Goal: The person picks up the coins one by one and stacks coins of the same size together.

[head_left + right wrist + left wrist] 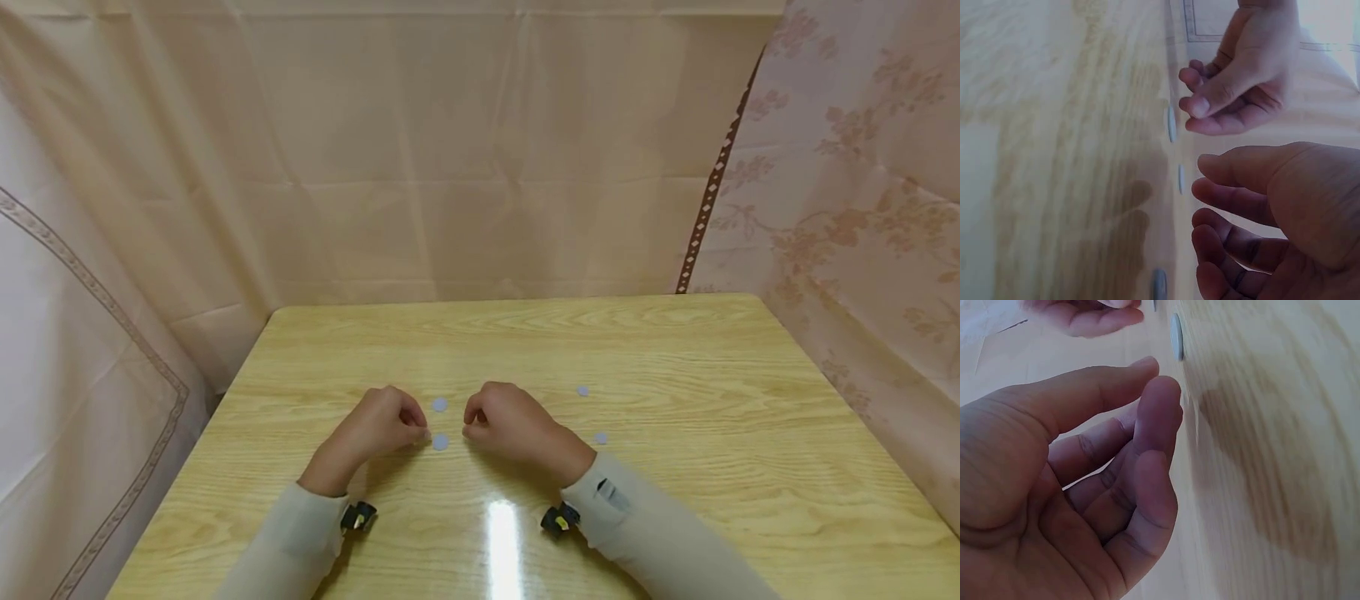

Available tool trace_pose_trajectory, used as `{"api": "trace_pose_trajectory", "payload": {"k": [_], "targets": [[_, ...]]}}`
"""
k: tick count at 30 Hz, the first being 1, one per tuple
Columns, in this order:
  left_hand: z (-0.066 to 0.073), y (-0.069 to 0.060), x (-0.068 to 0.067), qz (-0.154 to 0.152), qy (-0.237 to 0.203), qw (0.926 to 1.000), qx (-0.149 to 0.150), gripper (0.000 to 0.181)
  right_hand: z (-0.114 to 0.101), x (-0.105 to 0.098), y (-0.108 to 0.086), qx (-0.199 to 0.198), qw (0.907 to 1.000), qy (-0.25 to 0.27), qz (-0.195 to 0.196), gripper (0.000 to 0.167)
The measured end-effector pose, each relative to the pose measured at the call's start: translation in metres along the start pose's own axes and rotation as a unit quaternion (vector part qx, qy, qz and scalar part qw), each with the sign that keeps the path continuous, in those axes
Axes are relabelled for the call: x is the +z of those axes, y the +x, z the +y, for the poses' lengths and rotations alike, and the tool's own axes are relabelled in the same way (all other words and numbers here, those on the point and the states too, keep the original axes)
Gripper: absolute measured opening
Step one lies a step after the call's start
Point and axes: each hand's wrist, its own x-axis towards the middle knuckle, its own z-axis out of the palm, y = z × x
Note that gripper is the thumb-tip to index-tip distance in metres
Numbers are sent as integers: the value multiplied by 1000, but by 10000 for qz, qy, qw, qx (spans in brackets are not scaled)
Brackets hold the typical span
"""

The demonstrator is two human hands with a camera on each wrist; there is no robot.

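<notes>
Two small pale round discs lie one behind the other between the hands in the head view: the far disc and the near disc. Just left of the near disc, the left hand has loosely bent fingers and holds nothing. To the right of the pair is the right hand, also empty, with bent fingers. The left wrist view shows the left hand, its thumb and index tips close together beside a disc. In the right wrist view, the right hand has thumb and fingertips slightly apart.
Beyond the right hand lie two more pale discs, one farther back and one nearer. All rest on a wood-grain table. A beige cloth hangs behind it, with patterned cloths at both sides.
</notes>
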Motion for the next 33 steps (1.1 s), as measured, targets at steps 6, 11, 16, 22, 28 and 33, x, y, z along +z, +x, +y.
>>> {"api": "trace_pose_trajectory", "payload": {"k": [6, 11, 16, 22, 28, 33], "targets": [[1, 0, 2, -115, -82, 9998, 112, 11, -6, 4, 6, -71, 9999, -120, -20, 10], [3, -1, 5, -96, -79, 9999, 120, 13, -13, 7, 12, 25, 10000, -21, -76, 9], [7, -2, 7, -85, -36, 9998, 180, 13, -17, 11, 14, 75, 9995, 146, -275, 10], [9, -2, 9, -75, 27, 9996, 273, 14, -19, 18, 17, 185, 9988, 297, -334, 10], [10, -1, 11, -43, 102, 9997, 223, 12, -24, 19, 18, 144, 9994, 95, -298, 10], [9, 0, 12, -75, 47, 9996, 256, 12, -26, 18, 18, 204, 9994, 55, -290, 9]]}}
